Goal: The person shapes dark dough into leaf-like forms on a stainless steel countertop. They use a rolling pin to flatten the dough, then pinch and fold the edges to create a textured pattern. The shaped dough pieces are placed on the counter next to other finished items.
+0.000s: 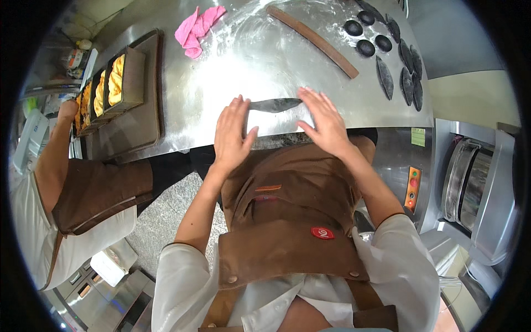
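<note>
A black, spindle-shaped piece of dough (pixel 275 105) lies crosswise near the front edge of the steel worktable (pixel 186 95). My left hand (pixel 233 133) rests at its left tip, fingers pointing away from me. At the other tip, the fingers of my right hand (pixel 324 120) touch the tapered end. Both palms face down with thumbs spread inward, and neither hand grips the dough. Beyond it, a wooden rolling pin (pixel 312 40) lies slantwise on the floured steel. Several round black dough balls (pixel 365 48) and several pointed black dough pieces (pixel 385 78) are at the right.
A crumpled pink cloth (pixel 198 31) lies at the back left. Loaf tins (pixel 135 76) with filled dough stand on a dark baking tray (pixel 152 99). A co-worker's hand (pixel 68 109) is at the tins. Right of the table is a machine with a control panel (pixel 412 189).
</note>
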Demonstrator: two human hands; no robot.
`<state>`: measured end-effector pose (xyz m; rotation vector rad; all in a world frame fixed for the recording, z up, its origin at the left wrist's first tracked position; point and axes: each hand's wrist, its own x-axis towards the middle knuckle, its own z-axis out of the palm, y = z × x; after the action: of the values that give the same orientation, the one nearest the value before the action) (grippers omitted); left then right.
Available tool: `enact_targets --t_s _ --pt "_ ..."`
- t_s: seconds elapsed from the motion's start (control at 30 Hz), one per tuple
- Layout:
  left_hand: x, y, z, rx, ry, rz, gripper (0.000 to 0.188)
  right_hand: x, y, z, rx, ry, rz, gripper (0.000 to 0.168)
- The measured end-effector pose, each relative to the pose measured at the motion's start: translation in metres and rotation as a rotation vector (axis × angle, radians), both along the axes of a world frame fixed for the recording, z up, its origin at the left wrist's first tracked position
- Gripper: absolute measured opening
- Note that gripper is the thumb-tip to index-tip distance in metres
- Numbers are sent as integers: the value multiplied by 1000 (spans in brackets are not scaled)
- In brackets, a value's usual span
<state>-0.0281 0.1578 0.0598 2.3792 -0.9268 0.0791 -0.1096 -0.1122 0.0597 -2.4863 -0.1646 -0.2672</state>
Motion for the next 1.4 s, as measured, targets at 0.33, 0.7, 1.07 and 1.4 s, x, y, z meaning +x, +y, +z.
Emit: enact_targets --t_s 0.33,0.7,1.07,1.4 --pt "46 -28 -12 -288 165 178 26 56 14 -12 43 -100 -101 37" --pt "52 -39 -8 -191 30 213 39 71 21 -17 95 -189 -229 30" --pt "40 -43 -7 -237 217 64 25 43 5 -17 529 43 -226 17" --pt "-29 -60 2 -114 12 54 52 3 58 -4 -62 -125 -171 52"
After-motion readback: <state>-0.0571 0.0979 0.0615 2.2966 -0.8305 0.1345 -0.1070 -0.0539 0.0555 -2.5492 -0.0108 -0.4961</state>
